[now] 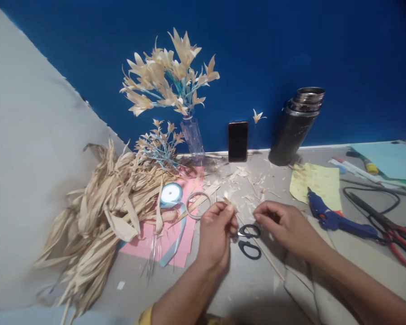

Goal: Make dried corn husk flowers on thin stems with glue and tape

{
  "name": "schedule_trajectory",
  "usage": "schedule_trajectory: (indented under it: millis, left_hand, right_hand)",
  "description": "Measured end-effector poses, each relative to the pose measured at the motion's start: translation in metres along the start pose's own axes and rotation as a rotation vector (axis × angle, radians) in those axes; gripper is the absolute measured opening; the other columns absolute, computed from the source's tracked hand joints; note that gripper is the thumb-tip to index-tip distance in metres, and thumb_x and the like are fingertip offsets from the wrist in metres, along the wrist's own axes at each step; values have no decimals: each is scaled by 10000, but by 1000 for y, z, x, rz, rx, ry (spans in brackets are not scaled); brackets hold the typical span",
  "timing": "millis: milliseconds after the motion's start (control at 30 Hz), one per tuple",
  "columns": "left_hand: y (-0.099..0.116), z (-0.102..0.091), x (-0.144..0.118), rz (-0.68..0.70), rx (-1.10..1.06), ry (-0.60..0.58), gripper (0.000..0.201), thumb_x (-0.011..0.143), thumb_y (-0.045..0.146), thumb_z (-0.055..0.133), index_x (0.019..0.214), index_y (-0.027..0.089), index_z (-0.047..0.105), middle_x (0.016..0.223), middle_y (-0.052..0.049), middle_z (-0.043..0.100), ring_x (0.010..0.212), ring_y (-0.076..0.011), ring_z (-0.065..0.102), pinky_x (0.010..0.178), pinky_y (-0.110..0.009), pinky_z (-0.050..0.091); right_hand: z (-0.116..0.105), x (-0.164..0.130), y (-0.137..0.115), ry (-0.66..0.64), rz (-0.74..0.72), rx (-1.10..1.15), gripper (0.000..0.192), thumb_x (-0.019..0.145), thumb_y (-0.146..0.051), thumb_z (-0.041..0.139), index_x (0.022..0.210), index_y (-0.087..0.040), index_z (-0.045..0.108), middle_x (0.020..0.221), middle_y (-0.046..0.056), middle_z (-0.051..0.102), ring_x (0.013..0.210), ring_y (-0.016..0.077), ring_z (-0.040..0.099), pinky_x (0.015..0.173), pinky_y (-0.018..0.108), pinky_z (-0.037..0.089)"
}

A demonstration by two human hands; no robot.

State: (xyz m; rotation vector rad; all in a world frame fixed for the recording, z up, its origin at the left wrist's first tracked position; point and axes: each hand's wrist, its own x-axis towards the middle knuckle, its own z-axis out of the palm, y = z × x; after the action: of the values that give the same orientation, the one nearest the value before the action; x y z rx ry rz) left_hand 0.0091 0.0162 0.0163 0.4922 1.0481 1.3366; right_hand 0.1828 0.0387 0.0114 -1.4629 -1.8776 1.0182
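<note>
Both forearms reach in from the bottom edge, and the left hand (216, 230) pinches a small husk piece (229, 205) at the tip of a thin wooden stick (260, 248) that slants down toward the camera over the black-handled scissors (248, 239). Wrapping it well probably calls for a firm thumb-and-forefinger pinch, with the stick held steady. The right hand (280, 223) hovers palm-down just beside, fingers curled loosely toward the stick; whether it grips anything is hard to tell, and the blue glue gun (338, 219) lies near it.
</note>
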Motion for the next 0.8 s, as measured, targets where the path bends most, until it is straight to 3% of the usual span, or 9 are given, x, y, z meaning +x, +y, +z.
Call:
schedule_trajectory:
  millis: [100,233,400,533,633,800]
  left_hand:
    - [14,-6,3,53,38,44,361,679,362,885,708,173,578,578,36,572,487,-66,472,481,-180,335]
    - [20,-13,3,100,52,95,380,649,355,908,711,177,578,612,41,581,508,-68,497,476,-175,361]
    - [17,-18,2,109,44,96,363,679,362,894,715,167,590,609,40,565,528,-66,491,490,-173,371]
    - [26,-22,5,194,7,145,368,673,370,904,737,164,605,661,27,593,549,-69,502,506,-183,382]
    - [33,-24,6,257,-38,185,369,654,357,911,741,165,608,692,18,616,548,-70,506,506,-189,382]
    - [32,-21,5,251,-60,177,307,677,307,874,731,160,609,680,12,632,536,-72,514,505,-191,372]
  right_hand:
    - [-2,0,5,-124,-100,-291,169,905,-281,551,832,-226,694,821,37,744,778,217,655,702,313,415]
    - [13,-9,1,-357,-195,-547,123,866,-237,661,977,-212,709,986,80,720,915,259,661,736,319,412]
    - [27,-17,9,-307,-232,-656,122,864,-193,606,940,-230,694,985,88,712,904,275,685,705,330,424]
    - [20,-12,29,-196,-127,-513,135,876,-332,565,856,-263,679,844,88,744,763,301,701,660,369,449]
    - [17,-4,36,-149,-9,-202,237,861,-476,563,855,-269,678,785,78,740,722,282,686,647,359,477]
    - [25,-1,22,-342,184,322,294,729,-468,730,825,-191,704,683,12,618,637,172,561,584,268,445]
